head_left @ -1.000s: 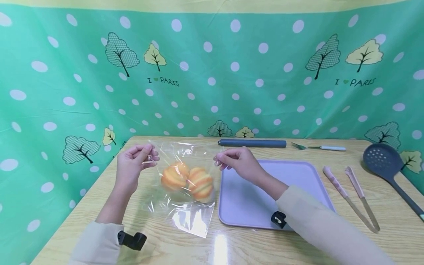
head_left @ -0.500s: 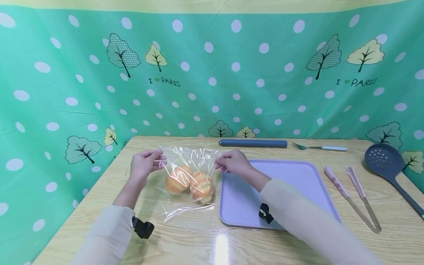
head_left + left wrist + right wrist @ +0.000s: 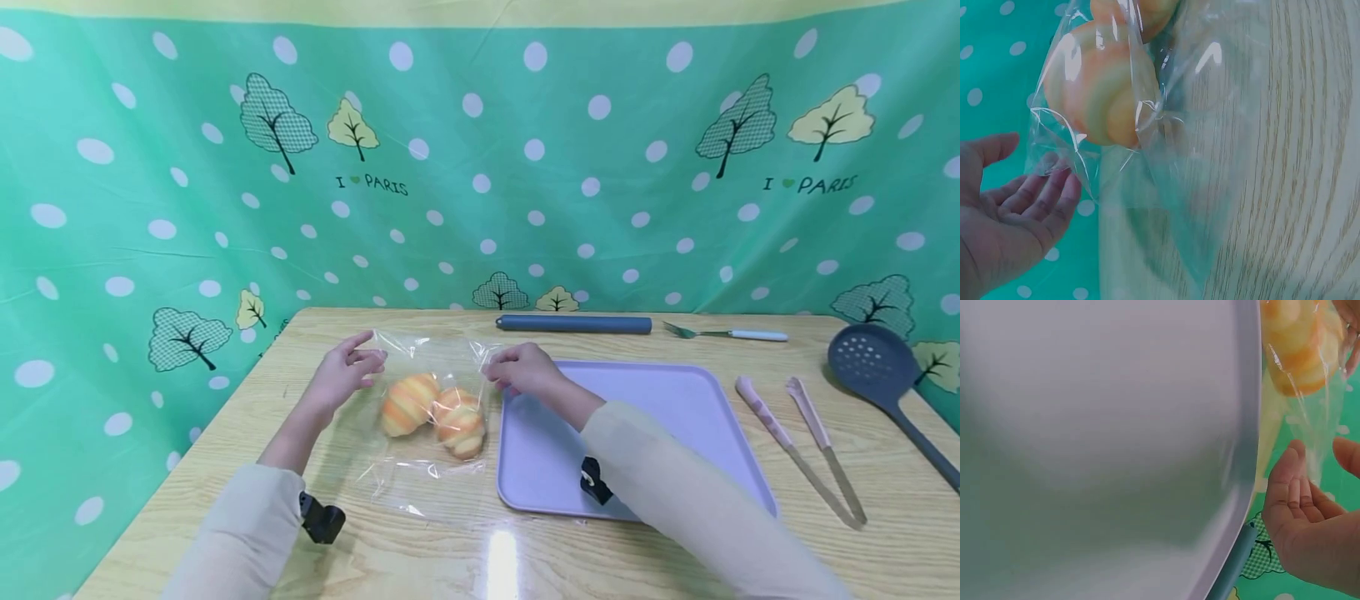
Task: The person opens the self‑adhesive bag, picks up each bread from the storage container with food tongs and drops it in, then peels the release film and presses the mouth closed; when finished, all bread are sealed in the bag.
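A clear plastic bag [image 3: 427, 483] lies on the table with two bread rolls [image 3: 411, 403] striped orange and yellow inside it. At its far left corner is my left hand [image 3: 347, 375]. Thumb and fingers stand apart there, and in the left wrist view the fingertips [image 3: 1054, 181] touch the film. My right hand [image 3: 525, 367] is by the far right corner, over the edge of a lilac tray [image 3: 637, 467]. From the right wrist, a gap shows between thumb and fingers, with the bag's corner [image 3: 1313, 465] beside the fingers.
Behind the tray lie a dark blue rod [image 3: 573, 324] and a fork [image 3: 738, 335] with a white handle. Pink-handled tongs [image 3: 813, 450] and a dark slotted skimmer [image 3: 873, 367] are at the right. A green dotted curtain [image 3: 480, 167] hangs behind the table.
The bag with the rolls has come down flat onto the table. My left hand moved right, then spread its thumb off the bag's corner. My right hand shifted slightly and loosened its pinch.
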A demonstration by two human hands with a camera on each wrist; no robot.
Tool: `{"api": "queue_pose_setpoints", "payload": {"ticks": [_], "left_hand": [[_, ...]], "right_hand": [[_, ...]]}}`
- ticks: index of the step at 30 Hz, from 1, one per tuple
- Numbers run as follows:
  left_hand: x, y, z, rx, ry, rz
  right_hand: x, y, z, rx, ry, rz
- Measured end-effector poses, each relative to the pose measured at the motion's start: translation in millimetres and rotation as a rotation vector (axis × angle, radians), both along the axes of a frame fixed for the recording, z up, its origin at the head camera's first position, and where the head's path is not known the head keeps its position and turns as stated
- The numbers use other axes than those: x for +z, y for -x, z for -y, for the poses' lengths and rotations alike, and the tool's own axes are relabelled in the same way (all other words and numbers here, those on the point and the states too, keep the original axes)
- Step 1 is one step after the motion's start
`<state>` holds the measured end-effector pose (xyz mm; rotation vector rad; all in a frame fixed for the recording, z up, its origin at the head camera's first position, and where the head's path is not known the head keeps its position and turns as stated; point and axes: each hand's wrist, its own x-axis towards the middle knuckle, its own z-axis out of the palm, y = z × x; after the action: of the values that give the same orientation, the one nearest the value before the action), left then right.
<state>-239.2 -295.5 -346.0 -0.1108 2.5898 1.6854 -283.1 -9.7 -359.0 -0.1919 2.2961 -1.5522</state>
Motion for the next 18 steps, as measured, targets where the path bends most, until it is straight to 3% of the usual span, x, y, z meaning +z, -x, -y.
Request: {"api": "queue_pose_setpoints", "payload": {"ticks": [5,11,14,18], "left_hand": [[2.5,-5.0,-0.4,-0.123,0.108,-0.004],[1.7,-9.2,1.4,-0.226,0.252,0.025],[2.3,-11.5,2.4,-0.240,0.319,0.015],[5.5,-15.7,4.0,-0.283,0.419,-0.051]], "right_hand": [[-0.3,-2.2,-1.1,0.014,-0.028,0.011],[-0.5,-7.7,-0.3,0.013,-0.080,-0.029],[2.2,-11.9,1.8,0.030,-0.168,-0.088],[8.0,-18.7,5.4,0.110,-0.264,-0.211]]}}
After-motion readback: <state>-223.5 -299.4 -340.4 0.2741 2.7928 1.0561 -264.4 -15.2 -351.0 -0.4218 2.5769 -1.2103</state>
